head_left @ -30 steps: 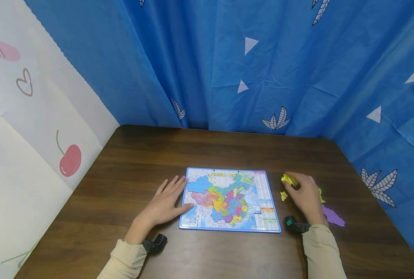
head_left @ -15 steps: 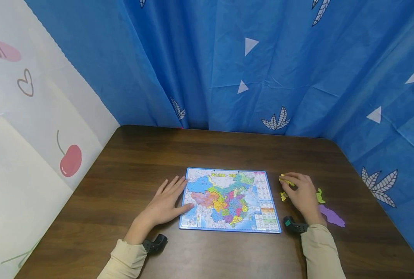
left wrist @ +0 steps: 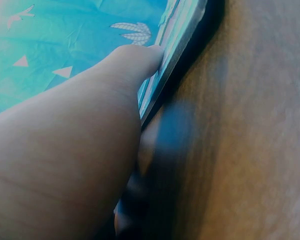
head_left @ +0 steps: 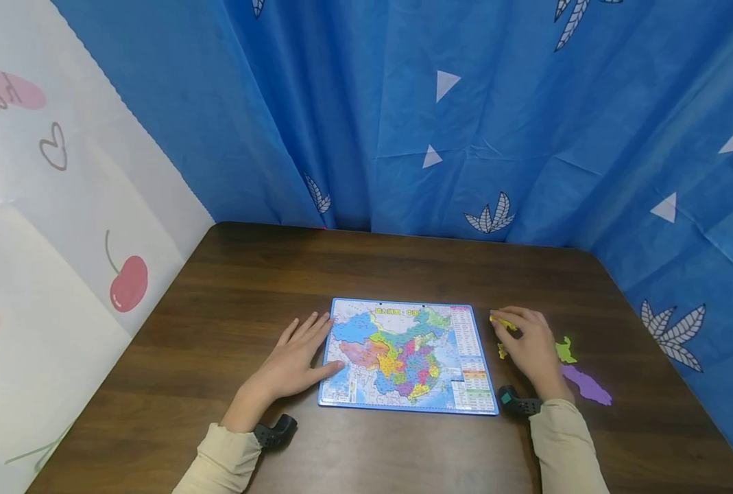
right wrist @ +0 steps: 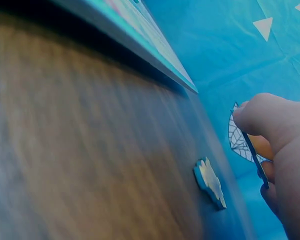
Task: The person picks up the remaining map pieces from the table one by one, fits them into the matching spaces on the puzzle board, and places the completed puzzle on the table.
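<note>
A map jigsaw board with a blue border and coloured region pieces lies on the table. My left hand is spread along its left side, with fingers at the edge and thumb over the border. To the right of the board, my right hand pinches a yellow puzzle piece between thumb and fingers. In the right wrist view this piece shows edge-on, held up off the table. A smaller yellow puzzle piece lies below it on the wood, partly covered by the thumb in the head view.
A green puzzle piece and a purple puzzle piece lie right of my right hand. A blue curtain hangs behind the brown table, and a white printed cloth stands along its left side.
My right hand has shifted slightly left with the yellow puzzle piece, bringing it closer to the board. More of the green and purple pieces shows now. The left hand stays in place.
</note>
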Motion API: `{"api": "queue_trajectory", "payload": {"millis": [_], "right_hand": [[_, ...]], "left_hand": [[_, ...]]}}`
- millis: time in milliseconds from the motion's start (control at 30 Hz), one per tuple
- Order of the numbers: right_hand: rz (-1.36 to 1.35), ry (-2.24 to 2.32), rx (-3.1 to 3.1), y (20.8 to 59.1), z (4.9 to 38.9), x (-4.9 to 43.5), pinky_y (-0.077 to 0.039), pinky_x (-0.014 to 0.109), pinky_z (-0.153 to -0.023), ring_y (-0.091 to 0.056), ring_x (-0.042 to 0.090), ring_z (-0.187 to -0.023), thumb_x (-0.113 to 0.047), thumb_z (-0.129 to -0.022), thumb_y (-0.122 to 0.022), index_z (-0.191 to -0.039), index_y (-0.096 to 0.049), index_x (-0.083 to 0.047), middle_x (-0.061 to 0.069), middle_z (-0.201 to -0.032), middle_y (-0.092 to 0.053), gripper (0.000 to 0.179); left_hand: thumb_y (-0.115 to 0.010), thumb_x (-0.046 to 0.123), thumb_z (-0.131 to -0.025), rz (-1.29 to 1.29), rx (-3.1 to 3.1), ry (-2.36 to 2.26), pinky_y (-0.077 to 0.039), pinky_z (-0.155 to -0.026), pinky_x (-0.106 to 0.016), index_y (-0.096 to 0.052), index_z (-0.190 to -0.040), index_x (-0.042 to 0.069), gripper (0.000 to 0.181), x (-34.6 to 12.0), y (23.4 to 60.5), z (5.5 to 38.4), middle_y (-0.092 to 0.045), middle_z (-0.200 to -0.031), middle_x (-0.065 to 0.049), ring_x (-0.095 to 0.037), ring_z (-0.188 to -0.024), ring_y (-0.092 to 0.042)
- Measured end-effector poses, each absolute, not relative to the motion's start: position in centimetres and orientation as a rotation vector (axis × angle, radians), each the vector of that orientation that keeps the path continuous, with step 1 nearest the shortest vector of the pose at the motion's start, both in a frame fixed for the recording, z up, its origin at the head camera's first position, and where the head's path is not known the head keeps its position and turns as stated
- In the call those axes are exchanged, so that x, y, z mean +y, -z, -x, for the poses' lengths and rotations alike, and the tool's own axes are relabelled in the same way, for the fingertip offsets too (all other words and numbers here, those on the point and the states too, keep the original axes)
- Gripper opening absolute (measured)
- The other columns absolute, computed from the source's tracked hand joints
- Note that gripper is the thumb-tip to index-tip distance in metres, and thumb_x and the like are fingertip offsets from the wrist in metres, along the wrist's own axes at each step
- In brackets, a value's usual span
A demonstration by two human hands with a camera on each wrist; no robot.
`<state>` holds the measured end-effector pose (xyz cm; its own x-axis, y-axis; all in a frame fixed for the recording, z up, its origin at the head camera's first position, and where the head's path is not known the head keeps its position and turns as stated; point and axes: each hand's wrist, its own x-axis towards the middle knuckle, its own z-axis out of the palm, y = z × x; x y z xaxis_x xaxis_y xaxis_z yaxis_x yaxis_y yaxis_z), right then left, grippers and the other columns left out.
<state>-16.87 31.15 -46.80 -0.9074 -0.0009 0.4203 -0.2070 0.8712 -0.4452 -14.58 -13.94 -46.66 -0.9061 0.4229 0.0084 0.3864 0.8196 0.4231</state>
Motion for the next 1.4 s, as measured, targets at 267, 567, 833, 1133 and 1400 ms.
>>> {"api": "queue_trajectory", "payload": {"millis": [267, 567, 833, 1133, 1400], "right_hand": [[-0.16, -0.72, -2.622, 46.6, 16.7, 30.5, -0.043, 0.068, -0.1, -0.052, 0.041, -0.123, -0.015, -0.094, -0.076, -0.117, -0.077, -0.006, 0.02, -0.124, -0.068, 0.025], [-0.197, -0.757, -2.601, 46.2, 16.5, 29.5, -0.044, 0.066, -0.099, -0.051, 0.04, -0.123, -0.011, -0.091, -0.078, -0.114, -0.078, -0.004, 0.019, -0.123, -0.068, 0.024], [-0.262, -0.747, -2.579, 46.1, 16.8, 28.7, -0.045, 0.063, -0.095, -0.051, 0.04, -0.119, -0.008, -0.09, -0.078, -0.113, -0.078, -0.002, 0.019, -0.119, -0.068, 0.024], [-0.282, -0.808, -2.599, 46.0, 16.8, 27.9, -0.045, 0.066, -0.098, -0.052, 0.039, -0.121, -0.012, -0.091, -0.078, -0.126, -0.072, -0.007, 0.02, -0.126, -0.067, 0.036], [-0.324, -0.822, -2.61, 45.7, 16.9, 26.8, -0.047, 0.063, -0.1, -0.054, 0.036, -0.12, -0.014, -0.091, -0.08, -0.123, -0.073, -0.007, 0.017, -0.124, -0.069, 0.033]], "left_hand": [[-0.057, 0.068, -0.094, -0.649, 2.912, -0.655, -0.007, -0.128, -0.059, -0.033, -0.162, 0.012, 0.091, -13.9, 46.5, 14.5, -0.026, -0.17, -0.008, -0.031, -0.16, -0.016], [-0.057, 0.067, -0.094, -0.648, 2.911, -0.657, -0.007, -0.128, -0.059, -0.033, -0.162, 0.011, 0.091, -13.8, 46.5, 14.5, -0.026, -0.17, -0.008, -0.031, -0.16, -0.016], [-0.057, 0.067, -0.095, -0.648, 2.913, -0.659, -0.007, -0.128, -0.059, -0.033, -0.162, 0.012, 0.091, -13.9, 46.6, 14.5, -0.027, -0.17, -0.008, -0.031, -0.16, -0.016], [-0.055, 0.069, -0.094, -0.653, 2.923, -0.643, -0.008, -0.128, -0.059, -0.033, -0.162, 0.012, 0.091, -13.8, 46.7, 14.5, -0.028, -0.17, -0.008, -0.03, -0.16, -0.017], [-0.056, 0.069, -0.094, -0.648, 2.923, -0.64, -0.008, -0.128, -0.059, -0.034, -0.162, 0.012, 0.091, -13.8, 46.5, 14.5, -0.028, -0.17, -0.008, -0.031, -0.16, -0.017]]}}
